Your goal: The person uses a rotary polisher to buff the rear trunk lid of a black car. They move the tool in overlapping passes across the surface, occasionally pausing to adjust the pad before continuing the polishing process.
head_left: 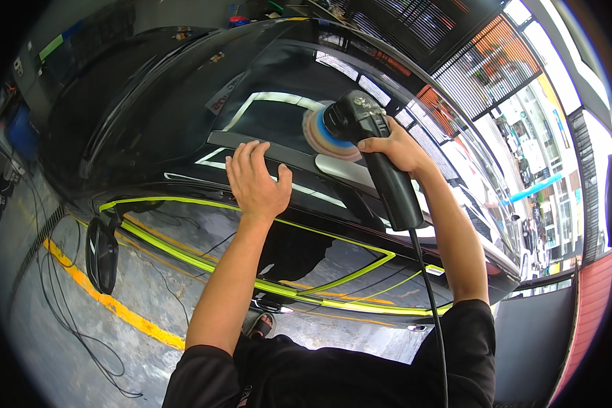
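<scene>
My right hand (402, 147) is wrapped round the black body of a car polisher (392, 190). The round pad (330, 134) of the polisher, with blue and brownish layers, stands on edge by the glossy black roof of a car (279, 68); whether it touches the paint I cannot tell. A power cord (428, 292) runs down from the tool's end past my right arm. Over the near edge of the roof is my left hand (258, 182), fingers spread and holding nothing, beside the dark roof rail (226, 140). Yellow-green masking tape (211, 202) lines the side windows below it.
At the lower left, the car's side mirror (102, 255) sticks out. Loose black cables (75, 319) lie on the grey floor (149, 367) near a yellow painted line (132, 319). A slatted gate (486, 68) and a bright street stand at the right.
</scene>
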`<act>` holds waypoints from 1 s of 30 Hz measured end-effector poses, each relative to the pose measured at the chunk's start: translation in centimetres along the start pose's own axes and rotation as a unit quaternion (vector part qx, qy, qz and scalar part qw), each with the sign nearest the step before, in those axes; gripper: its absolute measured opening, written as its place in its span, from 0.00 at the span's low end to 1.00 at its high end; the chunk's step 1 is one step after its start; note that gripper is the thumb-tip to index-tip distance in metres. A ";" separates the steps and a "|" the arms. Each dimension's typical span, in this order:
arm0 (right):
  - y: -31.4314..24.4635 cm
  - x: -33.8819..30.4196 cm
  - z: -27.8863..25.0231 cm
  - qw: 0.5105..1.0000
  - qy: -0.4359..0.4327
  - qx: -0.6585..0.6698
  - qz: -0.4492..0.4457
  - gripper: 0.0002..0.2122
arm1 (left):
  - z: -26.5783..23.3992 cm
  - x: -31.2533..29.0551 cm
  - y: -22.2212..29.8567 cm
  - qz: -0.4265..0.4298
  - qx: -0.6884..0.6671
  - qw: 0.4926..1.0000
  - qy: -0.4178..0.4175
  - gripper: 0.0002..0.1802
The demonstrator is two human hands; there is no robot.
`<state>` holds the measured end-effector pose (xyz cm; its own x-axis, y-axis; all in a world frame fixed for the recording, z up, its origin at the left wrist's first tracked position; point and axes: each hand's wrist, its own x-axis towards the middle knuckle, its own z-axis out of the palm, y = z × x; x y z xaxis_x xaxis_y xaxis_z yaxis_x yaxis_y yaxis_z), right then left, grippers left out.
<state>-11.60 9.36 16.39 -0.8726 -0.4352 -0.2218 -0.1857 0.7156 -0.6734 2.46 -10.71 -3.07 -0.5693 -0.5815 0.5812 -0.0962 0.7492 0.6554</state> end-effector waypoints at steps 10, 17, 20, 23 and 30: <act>-2.8 1.6 1.9 0.999 -0.021 -0.028 -0.024 0.46 | 0.2 0.0 0.2 0.009 -0.007 0.999 0.033 0.30; -3.4 2.4 2.8 0.999 -0.027 -0.022 -0.031 0.46 | 0.2 0.0 0.1 0.012 -0.006 0.999 0.034 0.30; -3.1 2.8 2.7 0.999 -0.022 -0.037 -0.030 0.46 | 0.3 0.0 0.0 0.016 -0.006 0.999 0.038 0.30; -2.9 2.9 2.4 0.998 -0.022 -0.047 -0.035 0.47 | 0.4 0.2 0.0 0.019 -0.002 0.999 0.042 0.29; -3.1 2.7 2.8 0.998 -0.023 -0.041 -0.035 0.48 | 0.4 0.1 0.2 0.016 -0.010 0.999 0.047 0.29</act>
<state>-12.09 4.43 15.87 -0.8342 -0.5100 -0.2098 -0.2840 0.7235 -0.6292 2.05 -10.51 -3.07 -0.4925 -0.5860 0.6435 -0.0632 0.7615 0.6451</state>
